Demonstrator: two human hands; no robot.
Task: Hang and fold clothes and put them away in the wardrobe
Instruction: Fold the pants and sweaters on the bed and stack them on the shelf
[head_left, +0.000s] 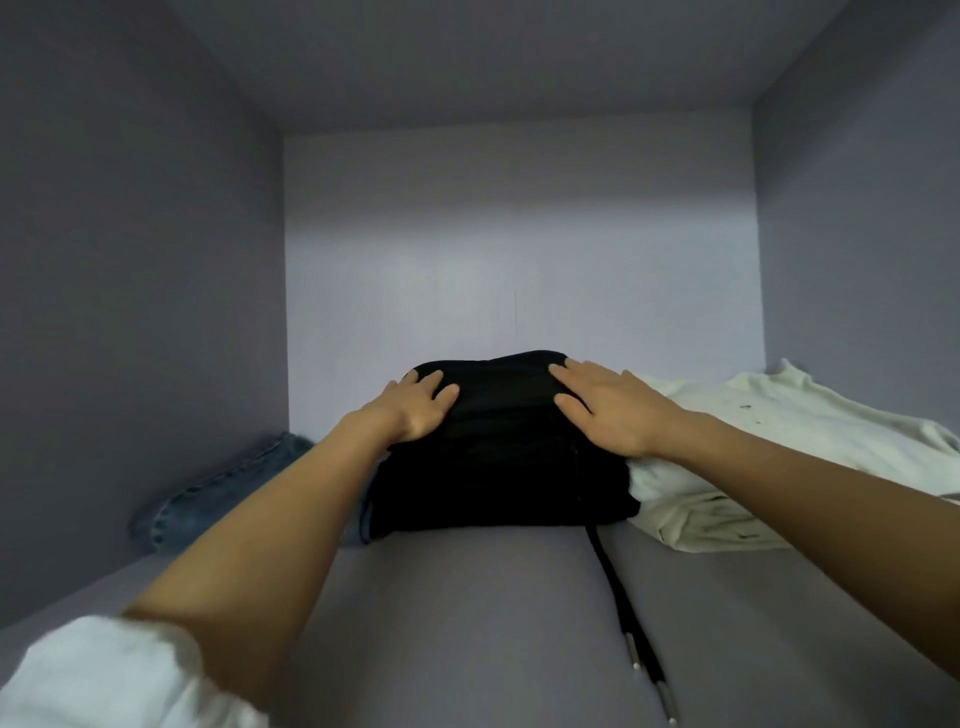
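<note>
Both hands, left and right, press flat (grip wide) on the folded black garment.

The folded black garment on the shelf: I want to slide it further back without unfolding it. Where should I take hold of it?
Grip the folded black garment by its two short sides, coming from the open shelf front. Denim and a white cloth crowd those sides, so slip the fingers low. The left hand and right hand only rest flat on top. Tuck in the trailing black drawstring first.
</note>
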